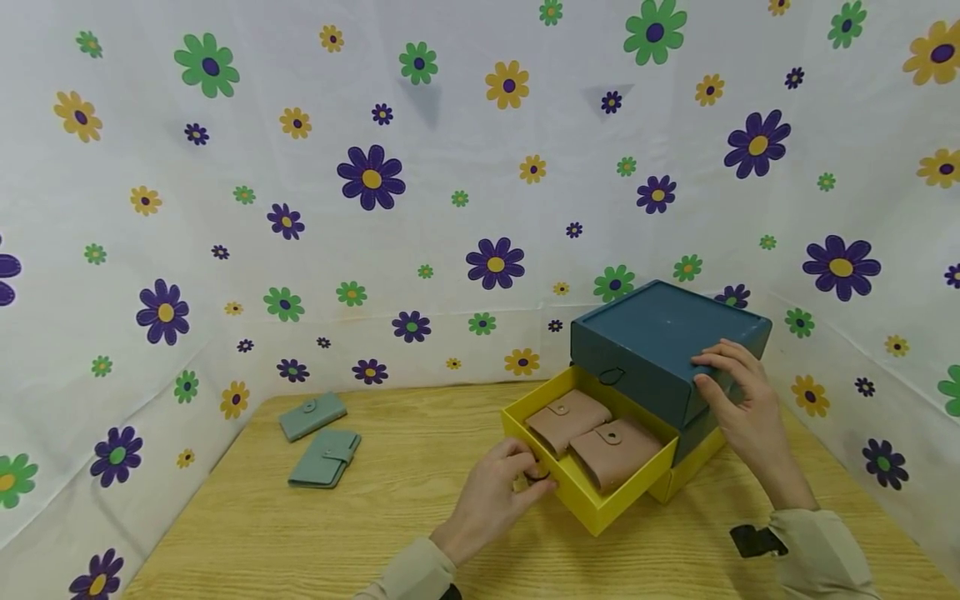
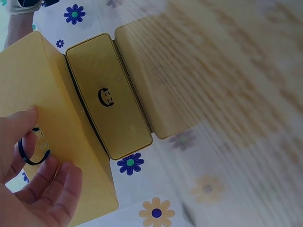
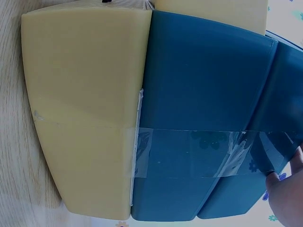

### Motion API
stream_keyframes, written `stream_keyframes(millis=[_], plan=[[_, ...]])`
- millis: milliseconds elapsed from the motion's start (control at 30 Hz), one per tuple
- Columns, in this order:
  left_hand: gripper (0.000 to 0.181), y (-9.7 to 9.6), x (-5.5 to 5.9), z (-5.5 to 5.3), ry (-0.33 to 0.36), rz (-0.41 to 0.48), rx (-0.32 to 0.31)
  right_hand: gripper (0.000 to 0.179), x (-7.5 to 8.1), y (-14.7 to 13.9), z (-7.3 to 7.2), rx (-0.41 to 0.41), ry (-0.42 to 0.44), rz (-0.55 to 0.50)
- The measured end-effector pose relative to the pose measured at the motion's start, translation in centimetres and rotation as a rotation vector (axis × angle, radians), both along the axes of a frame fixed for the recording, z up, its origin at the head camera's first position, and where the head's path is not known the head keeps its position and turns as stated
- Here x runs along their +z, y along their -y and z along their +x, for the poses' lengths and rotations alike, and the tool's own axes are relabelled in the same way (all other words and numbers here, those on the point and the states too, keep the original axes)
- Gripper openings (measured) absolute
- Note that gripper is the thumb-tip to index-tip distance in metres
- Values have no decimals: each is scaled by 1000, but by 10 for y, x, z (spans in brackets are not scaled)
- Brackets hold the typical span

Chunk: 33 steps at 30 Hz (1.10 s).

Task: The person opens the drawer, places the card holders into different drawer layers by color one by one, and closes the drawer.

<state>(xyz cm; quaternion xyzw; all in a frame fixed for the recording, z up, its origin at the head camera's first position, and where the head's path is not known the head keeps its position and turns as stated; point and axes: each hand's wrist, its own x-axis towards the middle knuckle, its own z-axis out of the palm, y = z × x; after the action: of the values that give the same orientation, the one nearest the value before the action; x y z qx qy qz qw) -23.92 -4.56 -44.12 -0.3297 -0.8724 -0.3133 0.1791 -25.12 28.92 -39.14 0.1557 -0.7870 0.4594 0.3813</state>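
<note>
A yellow drawer (image 1: 597, 510) stands pulled out of the middle tier of a blue and yellow drawer box (image 1: 667, 329). Inside it lie two pinkish-brown wallets (image 1: 572, 422) with snap tabs, side by side, the nearer one overlapping the other in view. At the drawer's front, my left hand (image 1: 487, 493) has a finger hooked through its dark loop pull (image 2: 22, 153), thumb alongside. My right hand (image 1: 750, 408) rests on the right edge of the blue top, its fingers lying over the rim. Only part of that hand shows in the right wrist view.
Two grey-green wallets (image 1: 324, 460) lie at the left of the wooden table (image 1: 360, 542). Beneath the open drawer sits a yellow bottom tier (image 2: 109, 127) with its own loop. Clear tape (image 3: 189, 151) runs across the box's side. A flowered cloth (image 1: 450, 225) hangs behind.
</note>
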Motion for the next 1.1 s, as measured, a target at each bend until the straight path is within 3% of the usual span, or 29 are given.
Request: stream_keyframes(millis=[633,1100], plan=[[26,-16,3,-5,-66,53,9,22,2,-2,1,1,6,5],[26,-38,3,-18,-105,86,34,22,1,-2,0,0,16,10]])
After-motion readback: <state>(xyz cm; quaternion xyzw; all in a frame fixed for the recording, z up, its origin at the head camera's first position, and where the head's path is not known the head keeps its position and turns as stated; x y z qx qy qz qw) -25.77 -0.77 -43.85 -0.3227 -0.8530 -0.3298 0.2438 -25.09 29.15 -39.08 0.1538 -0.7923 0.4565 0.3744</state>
